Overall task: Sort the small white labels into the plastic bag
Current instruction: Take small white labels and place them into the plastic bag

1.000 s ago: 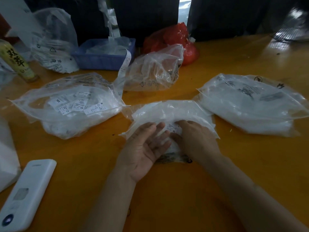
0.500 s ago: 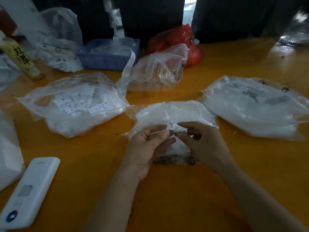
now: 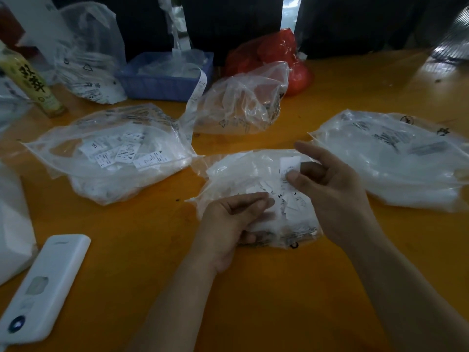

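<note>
Centre of frame: we hold one small white label (image 3: 289,165) pinched between thumb and fingers of our right hand (image 3: 335,189), raised just above the middle plastic bag (image 3: 243,171), which lies on the orange table (image 3: 253,288). Loose labels (image 3: 284,199) lie on that bag, some printed XS and XL.
Lower centre: our left hand (image 3: 228,222), fingers curled, rests on the near edge of the same bag; whether it grips the plastic we cannot tell.
Left of centre: a second clear bag (image 3: 109,153) with labels inside.
Right: a third bag (image 3: 396,158), white contents.
Lower left: a white remote (image 3: 43,285).
Upper left: a blue tray (image 3: 165,77) and a yellow bottle (image 3: 30,80).
</note>
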